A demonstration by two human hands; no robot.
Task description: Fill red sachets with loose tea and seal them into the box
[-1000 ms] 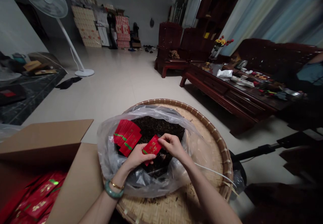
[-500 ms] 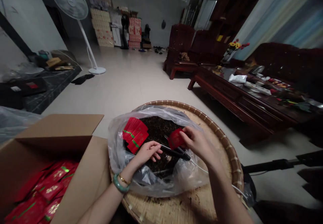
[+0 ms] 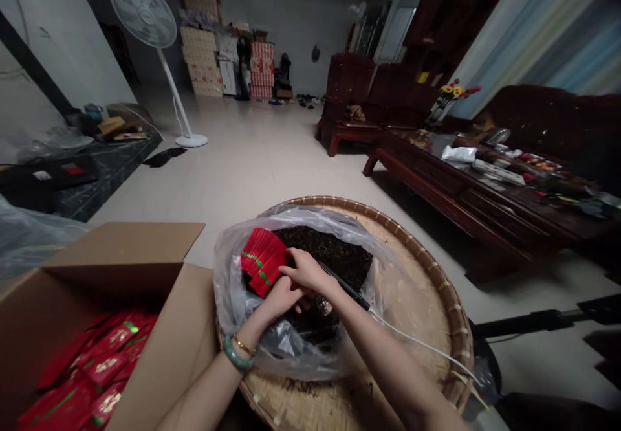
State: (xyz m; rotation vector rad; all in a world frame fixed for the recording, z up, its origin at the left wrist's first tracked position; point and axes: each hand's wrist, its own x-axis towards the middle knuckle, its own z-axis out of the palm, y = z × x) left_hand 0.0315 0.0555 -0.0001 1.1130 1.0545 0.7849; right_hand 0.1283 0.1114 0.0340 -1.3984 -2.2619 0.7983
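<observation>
A fan of red packets (image 3: 262,254) with green marks lies at the left side of a clear plastic bag (image 3: 226,288). Dark loose leaves (image 3: 349,256) that look like tea fill the bag. My right hand (image 3: 308,270) reaches across to the fan's right edge, its fingers closed on a red packet there. Just below, my left hand (image 3: 281,301) hovers over the leaves, fingers loosely apart and partly hidden by my right hand. A black clamp-like tool (image 3: 352,292) with a white cord lies across the leaves, partly behind my right forearm.
A round woven bamboo tray (image 3: 412,327) bears the bag. Left of it stands an open cardboard box (image 3: 189,327) holding many red packets (image 3: 104,360). A white fan (image 3: 191,140), a dark wooden table (image 3: 436,178) and a black stand (image 3: 538,320) are around.
My right hand has moved left from the tool to the fanned packets. The red packet it held over the tool no longer shows. My left hand has stayed nearly in place.
</observation>
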